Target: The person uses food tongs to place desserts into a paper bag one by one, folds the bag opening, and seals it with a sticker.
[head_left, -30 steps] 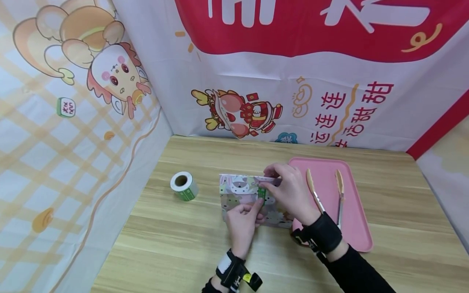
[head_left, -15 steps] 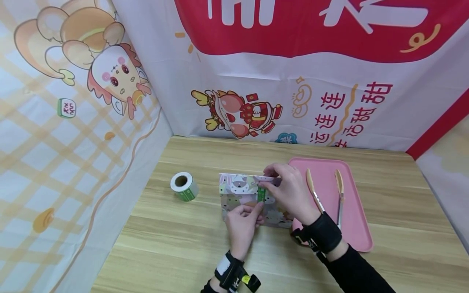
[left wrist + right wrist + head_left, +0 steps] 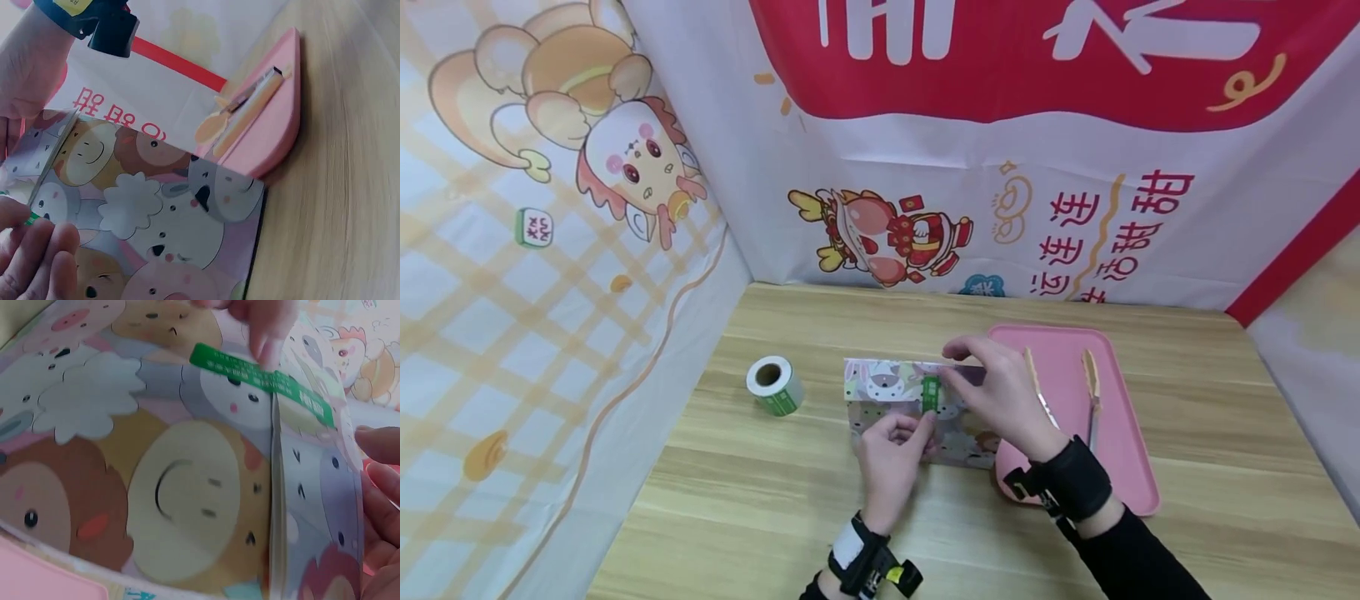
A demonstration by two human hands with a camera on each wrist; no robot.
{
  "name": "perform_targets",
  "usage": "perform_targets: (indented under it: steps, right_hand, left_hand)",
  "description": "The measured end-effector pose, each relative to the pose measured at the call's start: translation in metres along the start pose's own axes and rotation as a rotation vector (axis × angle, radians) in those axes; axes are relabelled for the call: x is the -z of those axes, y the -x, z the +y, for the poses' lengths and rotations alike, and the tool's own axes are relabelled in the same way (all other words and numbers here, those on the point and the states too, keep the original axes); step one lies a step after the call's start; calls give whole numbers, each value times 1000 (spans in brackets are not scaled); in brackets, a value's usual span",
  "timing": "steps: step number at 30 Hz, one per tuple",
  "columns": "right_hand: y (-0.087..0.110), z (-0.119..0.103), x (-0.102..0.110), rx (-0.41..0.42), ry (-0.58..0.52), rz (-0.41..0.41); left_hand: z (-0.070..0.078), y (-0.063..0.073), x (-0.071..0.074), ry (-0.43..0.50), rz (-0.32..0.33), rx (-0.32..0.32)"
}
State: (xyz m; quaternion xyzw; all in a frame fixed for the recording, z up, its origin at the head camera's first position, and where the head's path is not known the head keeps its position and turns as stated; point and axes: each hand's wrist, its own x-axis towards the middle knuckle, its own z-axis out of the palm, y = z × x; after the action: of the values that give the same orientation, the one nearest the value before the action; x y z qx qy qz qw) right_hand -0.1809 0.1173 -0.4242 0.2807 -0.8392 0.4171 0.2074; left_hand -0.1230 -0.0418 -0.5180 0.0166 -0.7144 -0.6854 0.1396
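Observation:
A cartoon-animal-print paper bag point(image 3: 883, 382) lies on the table with its top folded toward me. A green sticker point(image 3: 931, 393) runs across the fold's edge onto the body, also plain in the right wrist view point(image 3: 265, 375). My left hand point(image 3: 891, 458) rests on the bag, thumb tip at the sticker's lower end, other fingers loosely bent. In the left wrist view its fingers point(image 3: 47, 250) lie beside a bit of green. My right hand point(image 3: 1003, 396) is at the top right of the fold, thumb and forefinger apart. Its thumb point(image 3: 378, 442) shows beside the folded edge.
A roll of green-and-white stickers point(image 3: 775, 385) stands left of the bag. To the right, a pink tray point(image 3: 1063, 367) holds tan-tipped metal tongs point(image 3: 1092, 383); my right forearm passes over its near side. A printed cloth backdrop point(image 3: 865, 150) rises behind the table.
My right thumb and forefinger have come off the fold and spread slightly, baring the sticker's upper end. My left hand stays at the sticker's lower end. The head view has shifted a little.

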Motion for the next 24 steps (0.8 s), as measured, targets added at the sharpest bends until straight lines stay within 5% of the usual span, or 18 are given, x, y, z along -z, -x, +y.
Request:
perform_targets:
  steps: [6,11,20,24]
  right_hand:
    - [8,3,12,-14,43,49]
    - [16,7,27,-5,137,75]
    - [46,23,64,-101,292,135]
    - [58,35,84,-138,324,143]
  left_hand:
    - [7,-7,6,-185,-15,-290]
    - [24,-18,19,-323,38,-531]
    - [52,-43,68,-497,129,-945]
    - [58,-60,91,-589,122,-1027]
